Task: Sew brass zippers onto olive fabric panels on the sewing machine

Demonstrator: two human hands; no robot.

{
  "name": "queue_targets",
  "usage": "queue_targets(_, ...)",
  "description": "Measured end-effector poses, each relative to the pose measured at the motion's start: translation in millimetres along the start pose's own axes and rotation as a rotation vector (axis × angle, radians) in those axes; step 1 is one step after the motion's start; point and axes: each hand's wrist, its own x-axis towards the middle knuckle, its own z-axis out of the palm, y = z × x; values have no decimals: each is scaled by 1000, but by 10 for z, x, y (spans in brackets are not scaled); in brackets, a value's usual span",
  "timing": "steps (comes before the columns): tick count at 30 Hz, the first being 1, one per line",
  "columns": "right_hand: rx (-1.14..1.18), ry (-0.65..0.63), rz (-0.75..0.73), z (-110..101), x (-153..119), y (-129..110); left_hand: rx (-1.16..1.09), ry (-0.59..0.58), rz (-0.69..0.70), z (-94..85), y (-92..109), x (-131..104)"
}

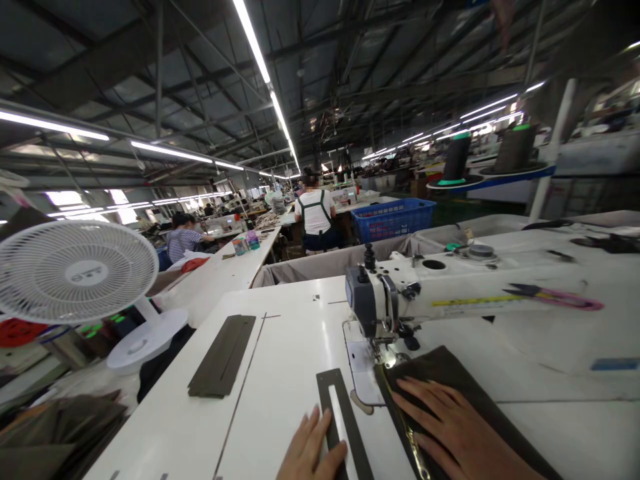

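Observation:
My right hand (450, 423) lies flat, fingers stretched, on a dark olive fabric piece (443, 363) at the sewing machine (375, 303). Along this fabric's left edge runs a gold-coloured zipper (414, 445), its upper end reaching the lit presser foot area. Left of it, my left hand (310, 448) rests with fingers apart on a dark olive strip (327, 383) that has a long pale slot down its middle. Its lower end runs out of view. A small stack of similar olive pieces (223, 357) lies farther left on the white table (280, 400).
Pink-handled thread snips (565, 298) lie on the machine arm. Thread cones (456, 160) stand at the upper right. A white fan (83, 270) is at the left, above heaped dark fabric (60, 433). Ahead are a blue crate (393, 220) and a seated person (316, 210).

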Motion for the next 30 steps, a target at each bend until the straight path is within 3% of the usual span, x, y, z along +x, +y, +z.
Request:
queue_targets(3, 17, -10, 4, -48, 45, -3, -127, -36, -95, -33, -86, 182)
queue_targets(5, 40, -18, 6, -49, 54, -6, -154, 12, -187, 1, -126, 250)
queue_targets(9, 84, 19, 63, 50, 8, -6, -157, 109, -194, 94, -148, 279)
queue_targets(12, 32, 55, 92, 179, -55, -13, -189, 196, -149, 79, -44, 394)
queue_targets(15, -38, 13, 78, 278, -109, -34, -176, 243, -78, 89, 171, 652)
queue_targets(19, -67, 4, 33, 304, -142, -55, -125, 113, -57, 308, 422, 947)
queue_targets(22, -63, 17, 36, 277, -136, -58, -127, 40, -84, 457, 461, 994)
queue_targets(30, -55, 66, 46, 200, -57, -19, -79, -34, 12, 411, 328, 992)
